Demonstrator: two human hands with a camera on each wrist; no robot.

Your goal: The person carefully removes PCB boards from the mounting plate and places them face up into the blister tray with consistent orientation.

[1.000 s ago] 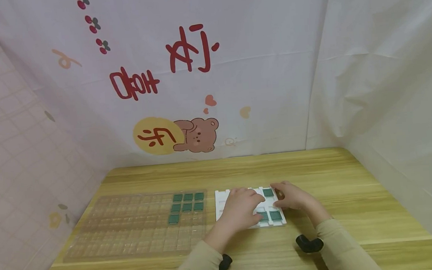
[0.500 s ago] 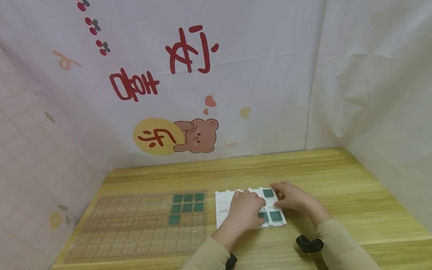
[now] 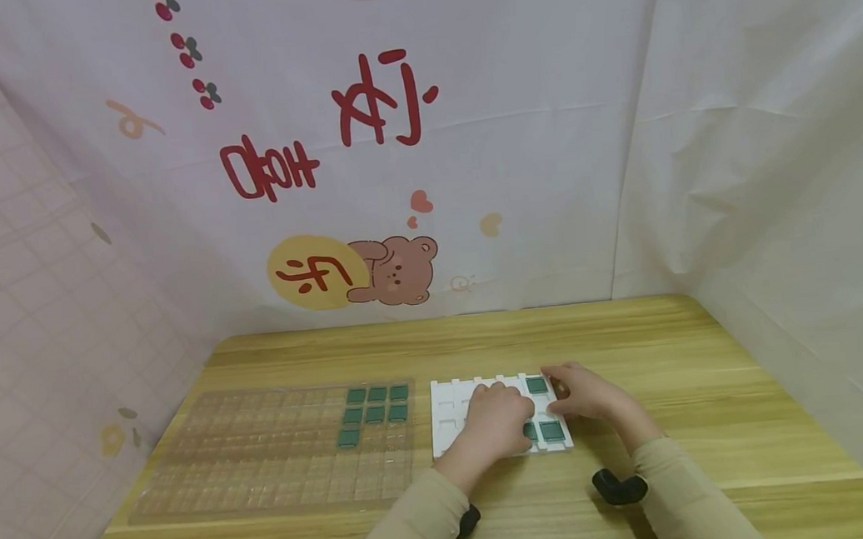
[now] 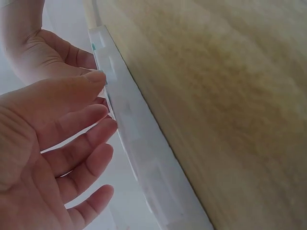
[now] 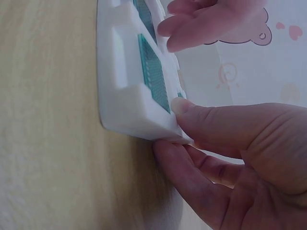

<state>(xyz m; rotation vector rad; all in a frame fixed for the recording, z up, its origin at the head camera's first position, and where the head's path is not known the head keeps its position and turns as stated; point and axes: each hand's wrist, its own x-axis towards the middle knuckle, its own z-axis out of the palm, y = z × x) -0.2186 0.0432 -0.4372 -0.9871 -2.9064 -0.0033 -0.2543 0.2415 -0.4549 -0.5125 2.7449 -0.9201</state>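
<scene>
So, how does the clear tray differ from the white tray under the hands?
The clear tray is see-through, wide and untouched; the white tray is solid and smaller, with the left hand over it and the right hand holding its edge. Both lie flat on the table and hold green squares.

Your wooden table (image 3: 632,347) carries a white tray (image 3: 449,410) near its front middle, lying flat on the boards. Just left of the white tray, close beside it, lies a clear plastic grid tray (image 3: 264,456), also flat. In front of the white tray and a little to its right, a small black object (image 3: 618,487) rests on the wood.
</scene>
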